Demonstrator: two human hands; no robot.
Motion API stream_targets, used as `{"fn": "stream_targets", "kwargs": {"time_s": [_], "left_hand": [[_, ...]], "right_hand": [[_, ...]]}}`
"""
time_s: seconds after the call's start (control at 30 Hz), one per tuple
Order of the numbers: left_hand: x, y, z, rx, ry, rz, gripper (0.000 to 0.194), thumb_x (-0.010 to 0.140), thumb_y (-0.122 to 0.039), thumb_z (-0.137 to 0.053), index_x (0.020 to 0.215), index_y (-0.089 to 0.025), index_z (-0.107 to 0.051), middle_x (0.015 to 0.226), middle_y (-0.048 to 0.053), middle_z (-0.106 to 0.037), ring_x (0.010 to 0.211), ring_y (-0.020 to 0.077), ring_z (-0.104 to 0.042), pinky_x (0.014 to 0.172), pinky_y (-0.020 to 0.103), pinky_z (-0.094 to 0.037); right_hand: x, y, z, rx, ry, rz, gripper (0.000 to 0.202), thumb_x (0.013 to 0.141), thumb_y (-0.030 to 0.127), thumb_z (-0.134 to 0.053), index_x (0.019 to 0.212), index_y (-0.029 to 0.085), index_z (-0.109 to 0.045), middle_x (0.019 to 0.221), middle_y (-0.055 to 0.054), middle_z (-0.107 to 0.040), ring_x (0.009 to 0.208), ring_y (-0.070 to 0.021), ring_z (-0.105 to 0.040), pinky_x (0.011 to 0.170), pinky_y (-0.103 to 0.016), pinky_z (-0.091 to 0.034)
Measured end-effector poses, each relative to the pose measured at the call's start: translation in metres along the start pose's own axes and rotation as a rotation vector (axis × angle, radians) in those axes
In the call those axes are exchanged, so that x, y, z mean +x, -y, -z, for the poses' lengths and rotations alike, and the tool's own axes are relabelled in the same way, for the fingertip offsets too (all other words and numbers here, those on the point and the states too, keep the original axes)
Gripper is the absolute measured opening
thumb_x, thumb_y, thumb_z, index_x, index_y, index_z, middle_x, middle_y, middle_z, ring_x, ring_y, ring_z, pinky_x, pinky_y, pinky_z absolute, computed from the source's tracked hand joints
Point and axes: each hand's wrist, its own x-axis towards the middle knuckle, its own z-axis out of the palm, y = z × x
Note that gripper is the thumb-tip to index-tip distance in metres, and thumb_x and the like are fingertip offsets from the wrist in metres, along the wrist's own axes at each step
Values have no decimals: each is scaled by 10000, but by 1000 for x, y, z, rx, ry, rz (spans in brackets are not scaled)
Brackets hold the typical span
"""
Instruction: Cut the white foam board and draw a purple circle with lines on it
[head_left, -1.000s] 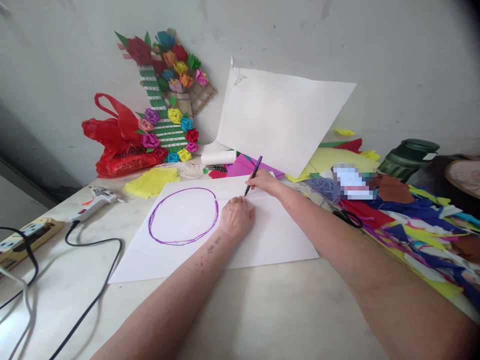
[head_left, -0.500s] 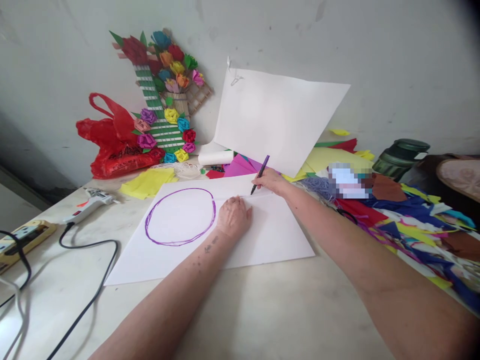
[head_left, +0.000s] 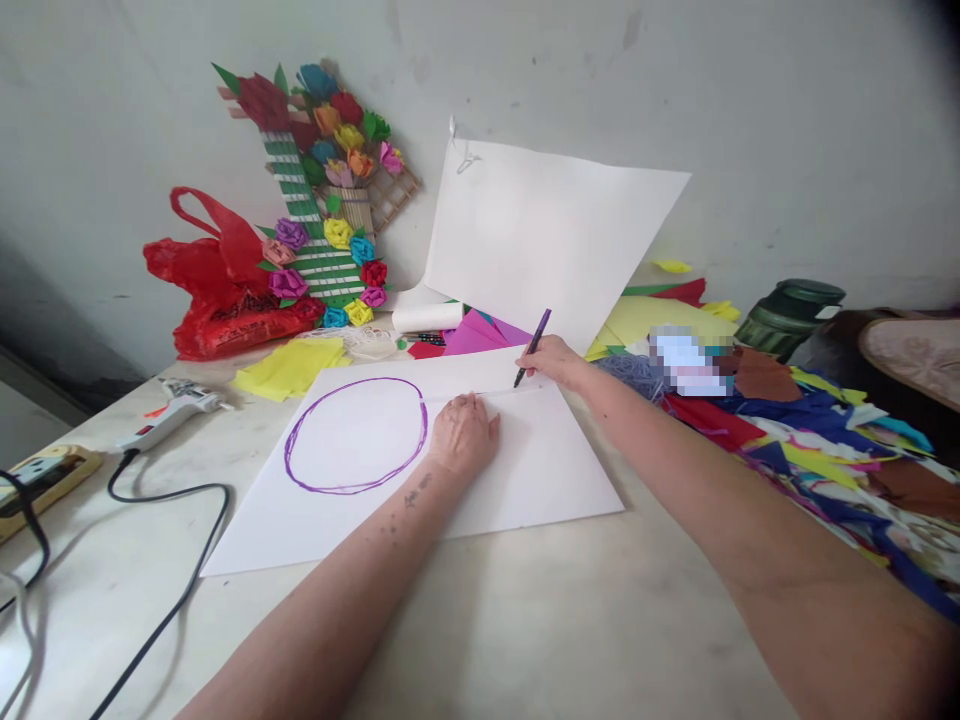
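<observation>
A large white sheet [head_left: 352,530] lies on the table with a purple hand-drawn ring [head_left: 287,455] on its left half. My left hand [head_left: 463,432] rests flat on the sheet, just right of the ring, palm down. In my right hand [head_left: 553,362] is a dark purple marker pen [head_left: 537,335], gripped in the fingers and tilted. Its dark tip points down at the sheet, beyond and right of my left hand; whether it touches the paper I cannot tell. A faint pale line runs across the sheet between the ring and the pen.
Another white sheet [head_left: 555,230] leans against the wall. At the back left are a red plastic bag [head_left: 217,270] and a paper-flower guitar [head_left: 304,215]. Yellow paper [head_left: 289,368], a glue gun [head_left: 161,420] and a power strip [head_left: 49,485] lie left. Colourful scraps [head_left: 840,450] pile up right.
My right hand has moved slightly to the right with the marker pen. My left hand keeps its place on the sheet, and the whole view has shifted a little.
</observation>
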Motion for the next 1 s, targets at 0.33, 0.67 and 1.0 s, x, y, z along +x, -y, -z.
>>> {"fn": "stream_targets", "kwargs": {"time_s": [0.33,0.67,1.0], "left_hand": [[0,0,0,6,-11,-2,409,858,-324,-332,1091,-61,-540,1083,168,-589,1060,225,-508,876,322,-398],[0,1,-3,-16,-20,-4,398,853,-325,-350,1076,-58,-543,1058,171,-592,1060,226,-506,880,323,-394],[0,0,1,6,-13,-10,422,845,-316,-352,1096,-34,-540,1103,176,-579,1040,236,-505,882,330,-389]], "right_hand": [[-8,-2,15,-71,-51,-9,60,617,173,-591,577,130,-579,489,0,-557,512,-99,-509,527,-208,-367],[-14,-2,24,-120,-86,-41,46,614,164,-591,584,130,-581,477,3,-546,493,-100,-498,498,-212,-353],[-32,11,30,212,-184,54,79,630,213,-599,637,135,-589,450,15,-542,486,-103,-499,541,-223,-390]]}}
